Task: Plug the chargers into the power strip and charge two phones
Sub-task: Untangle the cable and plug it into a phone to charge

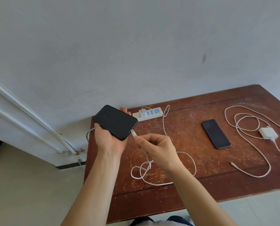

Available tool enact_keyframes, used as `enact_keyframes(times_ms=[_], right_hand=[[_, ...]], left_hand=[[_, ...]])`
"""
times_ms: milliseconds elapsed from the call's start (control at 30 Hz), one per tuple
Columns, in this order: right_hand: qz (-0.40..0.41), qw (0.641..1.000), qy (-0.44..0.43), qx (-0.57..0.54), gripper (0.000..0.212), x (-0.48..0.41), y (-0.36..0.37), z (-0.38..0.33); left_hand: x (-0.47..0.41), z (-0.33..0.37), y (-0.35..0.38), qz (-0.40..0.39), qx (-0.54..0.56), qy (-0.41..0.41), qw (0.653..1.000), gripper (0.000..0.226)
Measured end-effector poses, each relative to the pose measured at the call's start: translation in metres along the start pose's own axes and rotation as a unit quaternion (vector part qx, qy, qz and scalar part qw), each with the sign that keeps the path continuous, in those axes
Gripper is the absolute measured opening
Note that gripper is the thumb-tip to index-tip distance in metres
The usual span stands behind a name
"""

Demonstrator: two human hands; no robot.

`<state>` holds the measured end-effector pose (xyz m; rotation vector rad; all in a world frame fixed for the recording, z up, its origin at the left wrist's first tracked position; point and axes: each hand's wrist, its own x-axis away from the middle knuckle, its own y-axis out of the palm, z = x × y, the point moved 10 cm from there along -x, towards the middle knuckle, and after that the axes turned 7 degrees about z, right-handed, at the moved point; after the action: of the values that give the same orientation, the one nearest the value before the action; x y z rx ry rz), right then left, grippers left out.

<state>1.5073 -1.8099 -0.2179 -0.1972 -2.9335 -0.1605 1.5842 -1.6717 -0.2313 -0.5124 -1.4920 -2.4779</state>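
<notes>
Connector tip (pixel 132 132) at phone (pixel 114 122) port, seating unclear

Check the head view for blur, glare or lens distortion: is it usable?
Head view: usable; sharp, evenly lit with soft shadows; the held phone and the phone on the table show dark screens without strong glare; wide-angle bending curves the door frame and table edge.

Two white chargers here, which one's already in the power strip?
The charger standing at the left end of the power strip. The other charger lies loose on the table, right of the second phone.
</notes>
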Motion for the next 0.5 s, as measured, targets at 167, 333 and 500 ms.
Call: enact_keyframes(times_ms=[167, 333, 500], right_hand=[[-0.002, 1.0, 0.009, 0.023, 0.02, -0.004, -0.003, -0.001], [0.0, 0.999, 0.013, 0.032, 0.021, -0.008, -0.006, -0.001], [-0.013, 0.999, 0.016, 0.034, 0.019, -0.009, -0.006, 0.0]], left_hand=[[0.0, 0.002, 0.004, -0.027, -0.032, 0.008, 0.999, 0.046], [0.002, 0.001, 0.007, -0.035, -0.071, 0.02, 0.997, 0.05], [0.002, 0.003, 0.012, -0.042, -0.1, 0.02, 0.994, 0.058]])
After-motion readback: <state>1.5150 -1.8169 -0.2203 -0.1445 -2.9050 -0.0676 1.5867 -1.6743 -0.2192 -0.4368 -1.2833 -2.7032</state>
